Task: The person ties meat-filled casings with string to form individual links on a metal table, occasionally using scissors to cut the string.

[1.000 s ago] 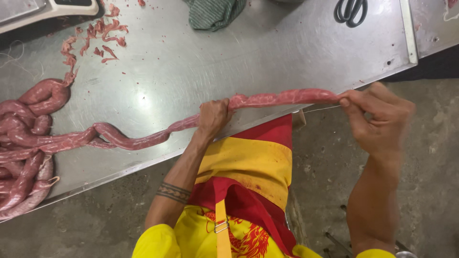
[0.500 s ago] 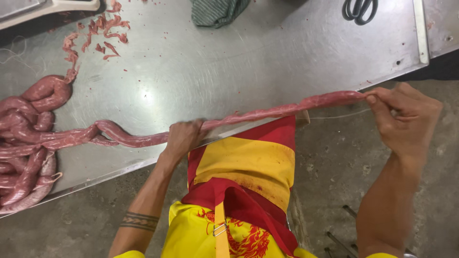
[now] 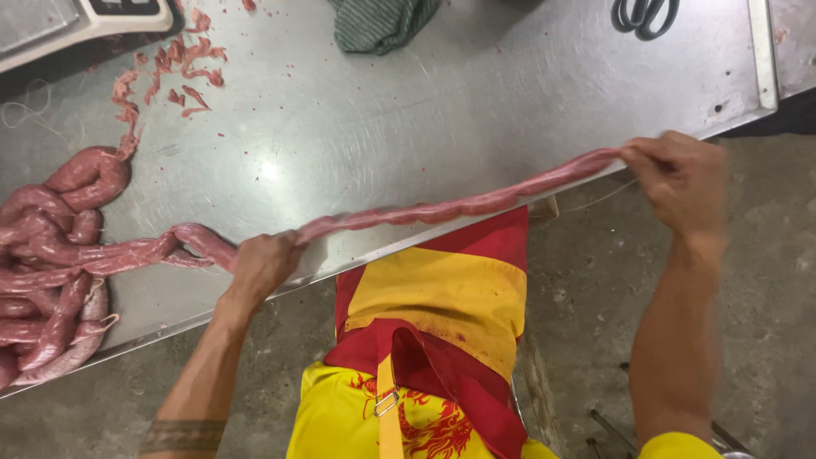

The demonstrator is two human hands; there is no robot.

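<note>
Left hand (image 3: 263, 263) and right hand (image 3: 680, 178) both grip the pink sausage rope (image 3: 459, 204) taut over the steel counter (image 3: 382, 127); even tension, gentle pinch likely spares the casing.

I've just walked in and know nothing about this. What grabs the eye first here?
A long pink sausage rope stretched taut along the steel table's front edge, gripped by the left hand and the right hand. At far left it runs into a heap of sausage coils; black scissors lie at top right.
</note>
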